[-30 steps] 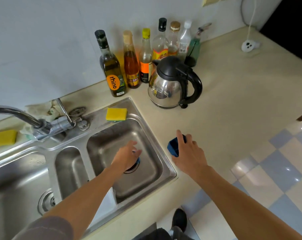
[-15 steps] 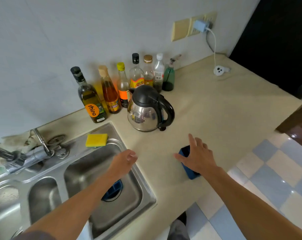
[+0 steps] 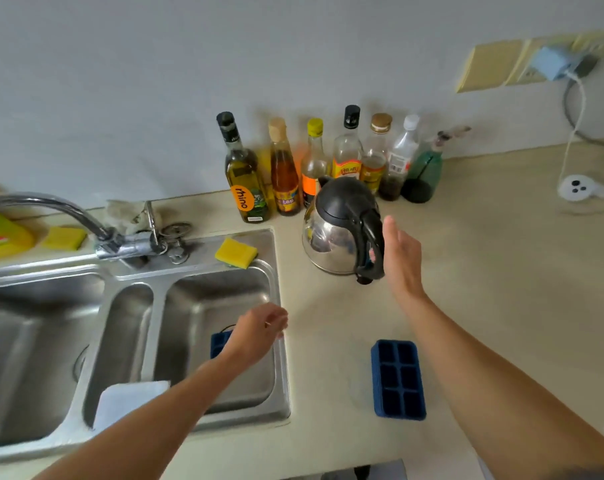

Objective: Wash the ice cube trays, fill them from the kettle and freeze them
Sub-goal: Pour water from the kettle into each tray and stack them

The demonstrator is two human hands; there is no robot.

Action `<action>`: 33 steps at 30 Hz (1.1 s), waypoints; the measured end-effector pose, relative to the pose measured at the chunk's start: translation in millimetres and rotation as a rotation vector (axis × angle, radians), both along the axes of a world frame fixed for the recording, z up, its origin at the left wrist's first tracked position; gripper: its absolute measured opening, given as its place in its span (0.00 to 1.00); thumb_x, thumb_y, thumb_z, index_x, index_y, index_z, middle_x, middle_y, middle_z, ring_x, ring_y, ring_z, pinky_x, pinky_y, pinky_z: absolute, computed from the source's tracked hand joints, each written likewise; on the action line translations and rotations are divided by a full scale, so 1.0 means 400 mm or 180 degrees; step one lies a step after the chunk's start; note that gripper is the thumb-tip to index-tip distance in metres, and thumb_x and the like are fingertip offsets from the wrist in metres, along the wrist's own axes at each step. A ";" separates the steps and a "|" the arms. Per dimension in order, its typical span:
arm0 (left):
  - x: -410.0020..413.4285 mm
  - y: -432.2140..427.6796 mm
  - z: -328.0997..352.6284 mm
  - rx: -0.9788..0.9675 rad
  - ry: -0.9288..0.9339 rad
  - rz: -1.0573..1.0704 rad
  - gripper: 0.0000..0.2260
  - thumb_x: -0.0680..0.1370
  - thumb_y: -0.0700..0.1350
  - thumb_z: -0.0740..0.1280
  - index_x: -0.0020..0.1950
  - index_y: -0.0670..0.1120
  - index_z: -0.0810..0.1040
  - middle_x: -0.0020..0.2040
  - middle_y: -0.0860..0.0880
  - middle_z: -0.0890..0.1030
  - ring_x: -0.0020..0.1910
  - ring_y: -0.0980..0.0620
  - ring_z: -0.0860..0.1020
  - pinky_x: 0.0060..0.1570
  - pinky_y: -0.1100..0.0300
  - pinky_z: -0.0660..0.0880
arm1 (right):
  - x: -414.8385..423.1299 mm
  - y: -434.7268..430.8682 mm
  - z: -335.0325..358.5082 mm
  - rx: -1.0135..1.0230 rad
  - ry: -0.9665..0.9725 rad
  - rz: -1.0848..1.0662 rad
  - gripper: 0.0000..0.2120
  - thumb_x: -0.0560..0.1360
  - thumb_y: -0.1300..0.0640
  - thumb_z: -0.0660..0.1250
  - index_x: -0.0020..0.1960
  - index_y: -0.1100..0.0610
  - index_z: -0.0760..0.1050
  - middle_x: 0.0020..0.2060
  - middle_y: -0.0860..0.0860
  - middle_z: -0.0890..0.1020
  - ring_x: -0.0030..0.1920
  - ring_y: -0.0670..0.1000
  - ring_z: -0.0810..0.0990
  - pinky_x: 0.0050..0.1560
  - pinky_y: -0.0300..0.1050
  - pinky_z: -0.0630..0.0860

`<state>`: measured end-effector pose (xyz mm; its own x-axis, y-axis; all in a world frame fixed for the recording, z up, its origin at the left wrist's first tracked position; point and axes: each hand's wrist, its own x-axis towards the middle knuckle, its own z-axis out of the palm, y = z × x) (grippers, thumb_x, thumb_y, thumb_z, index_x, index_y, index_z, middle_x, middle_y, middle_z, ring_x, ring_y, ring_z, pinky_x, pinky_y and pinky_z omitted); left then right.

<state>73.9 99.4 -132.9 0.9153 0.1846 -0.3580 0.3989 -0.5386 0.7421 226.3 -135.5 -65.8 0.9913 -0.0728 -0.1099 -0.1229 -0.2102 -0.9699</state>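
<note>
- Since half a second ago, my right grip (image 3: 402, 258) has left the blue tray (image 3: 399, 379) and swung up to the kettle handle (image 3: 371, 244). My left grip (image 3: 259, 332) has risen out of the sink (image 3: 283, 375).
- Head view: my right grip is spread, fingers straight, just beside the handle and not yet round it. My left grip is loosely curled and holds nothing.
- That tray lies flat on the worktop (image 3: 501, 306), cells up, well apart from the kettle (image 3: 342, 226). The second tray (image 3: 219, 342) lies in the basin, half hidden behind my left grip.
- Risks, as I judge them: a wet palm could slip on the handle, and a fast pour would overflow the small cells onto the worktop. The tray in the sink could be forgotten.
- Writing: "rhino" on the orange label of the olive oil bottle (image 3: 246, 188). The other labels are too blurred to read.
</note>
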 end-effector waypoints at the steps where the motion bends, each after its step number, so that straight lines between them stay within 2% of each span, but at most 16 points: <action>1: -0.017 0.007 -0.004 0.0011 -0.0009 0.0070 0.07 0.81 0.44 0.68 0.47 0.56 0.80 0.40 0.55 0.85 0.37 0.60 0.84 0.41 0.64 0.76 | 0.005 0.008 -0.006 0.0158 0.0049 0.0026 0.31 0.82 0.37 0.56 0.38 0.62 0.78 0.30 0.56 0.80 0.31 0.49 0.78 0.37 0.45 0.78; 4: -0.057 0.031 -0.009 -0.0025 -0.0021 0.0313 0.09 0.81 0.44 0.68 0.45 0.58 0.79 0.37 0.58 0.84 0.37 0.61 0.83 0.41 0.63 0.78 | 0.015 0.023 -0.015 0.0424 0.0022 0.0016 0.29 0.82 0.38 0.59 0.35 0.61 0.78 0.25 0.52 0.77 0.25 0.48 0.75 0.29 0.38 0.76; 9: -0.085 0.074 -0.025 -0.0216 -0.0051 0.0421 0.08 0.82 0.43 0.67 0.45 0.54 0.81 0.38 0.58 0.85 0.37 0.58 0.84 0.46 0.54 0.82 | -0.012 0.043 -0.014 0.0373 0.0155 -0.0149 0.30 0.82 0.36 0.60 0.32 0.58 0.75 0.22 0.49 0.75 0.21 0.48 0.71 0.24 0.39 0.71; 13: -0.081 0.102 -0.038 -0.0457 -0.0056 0.0296 0.09 0.82 0.44 0.66 0.46 0.55 0.81 0.40 0.56 0.85 0.38 0.56 0.84 0.46 0.51 0.82 | -0.090 0.093 -0.023 0.0381 0.0247 -0.0500 0.31 0.81 0.35 0.60 0.33 0.60 0.75 0.23 0.50 0.74 0.21 0.48 0.70 0.23 0.39 0.70; 19: -0.098 0.144 -0.040 -0.0987 0.0000 0.0261 0.08 0.82 0.42 0.65 0.46 0.53 0.81 0.40 0.54 0.86 0.39 0.55 0.84 0.42 0.57 0.80 | -0.243 0.153 -0.017 0.0408 0.0427 -0.0810 0.31 0.80 0.35 0.61 0.36 0.63 0.76 0.25 0.53 0.74 0.23 0.50 0.71 0.26 0.41 0.71; 23: -0.107 0.166 -0.054 -0.1520 0.0051 0.0573 0.07 0.83 0.46 0.65 0.55 0.47 0.82 0.43 0.54 0.86 0.43 0.55 0.84 0.41 0.59 0.79 | -0.368 0.190 -0.012 0.0315 0.0477 -0.0858 0.31 0.78 0.35 0.61 0.33 0.61 0.73 0.25 0.54 0.73 0.24 0.52 0.70 0.28 0.44 0.71; 28: -0.137 0.168 -0.051 -0.2044 0.0107 0.0889 0.13 0.84 0.53 0.62 0.67 0.52 0.76 0.57 0.57 0.81 0.58 0.56 0.80 0.53 0.58 0.78 | -0.496 0.216 0.011 0.0277 0.0565 -0.0845 0.27 0.81 0.42 0.64 0.32 0.61 0.72 0.24 0.53 0.73 0.24 0.51 0.70 0.27 0.44 0.69; 31: -0.167 0.169 -0.048 -0.2244 0.0086 0.1011 0.14 0.83 0.57 0.62 0.65 0.54 0.76 0.59 0.57 0.80 0.59 0.56 0.79 0.53 0.58 0.78 | -0.545 0.219 0.033 0.0324 0.0611 -0.0776 0.26 0.81 0.44 0.65 0.32 0.62 0.72 0.23 0.53 0.72 0.23 0.51 0.70 0.26 0.43 0.69; 33: -0.181 0.174 -0.043 -0.2299 0.0083 0.1128 0.11 0.83 0.58 0.62 0.60 0.56 0.78 0.56 0.57 0.80 0.56 0.58 0.79 0.56 0.57 0.77 | -0.571 0.216 0.047 0.0287 0.0586 -0.0637 0.27 0.81 0.43 0.65 0.31 0.61 0.72 0.22 0.53 0.72 0.22 0.50 0.70 0.25 0.42 0.69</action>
<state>1.6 169.0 -150.1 0.8354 0.1772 -0.5203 0.4781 0.2327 0.8469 -2.1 -49.2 -47.0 0.9209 -0.2468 -0.3017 -0.3292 -0.0778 -0.9410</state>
